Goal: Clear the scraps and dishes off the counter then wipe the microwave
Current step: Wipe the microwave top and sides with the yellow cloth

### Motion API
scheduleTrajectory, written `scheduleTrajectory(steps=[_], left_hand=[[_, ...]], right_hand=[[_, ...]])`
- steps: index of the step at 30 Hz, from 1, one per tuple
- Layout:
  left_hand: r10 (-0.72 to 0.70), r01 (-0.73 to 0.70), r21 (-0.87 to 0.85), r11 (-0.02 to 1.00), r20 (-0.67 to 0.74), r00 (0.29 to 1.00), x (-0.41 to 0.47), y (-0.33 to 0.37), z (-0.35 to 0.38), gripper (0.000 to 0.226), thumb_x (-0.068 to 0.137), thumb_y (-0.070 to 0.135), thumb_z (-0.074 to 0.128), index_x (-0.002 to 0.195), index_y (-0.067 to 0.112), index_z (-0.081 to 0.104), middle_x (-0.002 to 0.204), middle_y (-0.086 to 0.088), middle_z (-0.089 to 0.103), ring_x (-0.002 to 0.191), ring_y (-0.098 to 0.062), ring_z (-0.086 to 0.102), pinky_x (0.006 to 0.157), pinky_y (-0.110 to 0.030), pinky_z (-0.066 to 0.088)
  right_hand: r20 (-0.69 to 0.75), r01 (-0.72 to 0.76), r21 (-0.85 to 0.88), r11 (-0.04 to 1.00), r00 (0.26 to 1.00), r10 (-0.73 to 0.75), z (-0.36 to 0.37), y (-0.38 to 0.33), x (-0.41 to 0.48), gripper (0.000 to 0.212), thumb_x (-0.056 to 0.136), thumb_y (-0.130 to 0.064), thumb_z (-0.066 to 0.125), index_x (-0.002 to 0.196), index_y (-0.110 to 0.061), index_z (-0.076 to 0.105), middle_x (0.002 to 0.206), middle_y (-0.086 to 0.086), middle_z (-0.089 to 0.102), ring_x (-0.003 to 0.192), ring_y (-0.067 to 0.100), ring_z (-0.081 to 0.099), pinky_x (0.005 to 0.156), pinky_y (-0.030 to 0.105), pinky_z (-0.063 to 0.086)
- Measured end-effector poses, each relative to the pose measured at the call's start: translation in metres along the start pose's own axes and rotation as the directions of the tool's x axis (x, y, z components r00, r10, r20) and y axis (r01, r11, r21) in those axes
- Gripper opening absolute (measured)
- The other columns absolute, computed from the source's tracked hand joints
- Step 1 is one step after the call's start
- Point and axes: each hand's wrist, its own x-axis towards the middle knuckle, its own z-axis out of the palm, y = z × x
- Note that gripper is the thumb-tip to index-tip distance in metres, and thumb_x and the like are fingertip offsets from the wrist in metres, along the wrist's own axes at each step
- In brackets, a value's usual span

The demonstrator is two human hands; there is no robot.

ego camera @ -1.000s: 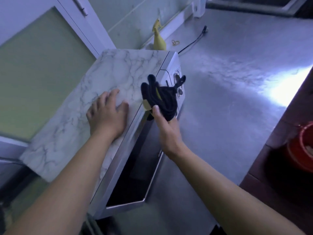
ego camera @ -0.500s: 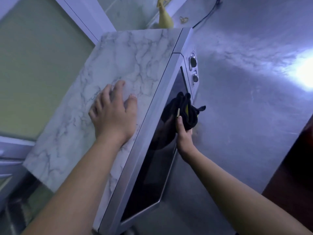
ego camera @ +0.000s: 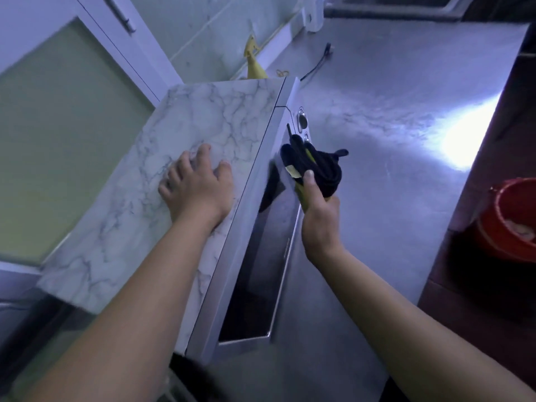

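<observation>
Brushed stainless-steel counter, wide and bare across the middle, bright glare patch near its right edge. Silver microwave with white marble-patterned top, standing at the counter's left end, dark glass door facing right, two round silver knobs at the far end of the front. Left hand, fingers spread and straight, pressing flat on the marble top near the front edge. Right hand, fingers and thumb curled tight round a bunched black cloth with a yellow patch, held at the upper door just below the knobs; contact with the door not discernible. Thin black cord trailing on the counter behind the microwave, small yellow object against the pale wall. White-framed window with frosted pale green pane at left. Round red plastic bucket on the dark floor, beyond the counter's right edge.
</observation>
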Motion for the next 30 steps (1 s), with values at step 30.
scheduleTrajectory(steps=[30], left_hand=[[-0.005, 0.005, 0.008, 1.0, 0.005, 1.0, -0.002, 0.005, -0.004, 0.055, 0.095, 0.05, 0.025, 0.148, 0.034, 0.032, 0.154, -0.008, 0.031, 0.141, -0.03, 0.026, 0.113, -0.05, 0.016]], right_hand=[[-0.071, -0.19, 0.093, 0.977, 0.978, 0.197, -0.02, 0.001, -0.034, 0.032, 0.091, -0.052, 0.059, 0.117, -0.036, 0.066, 0.116, -0.009, 0.073, 0.107, 0.01, 0.068, 0.093, 0.03, 0.053]])
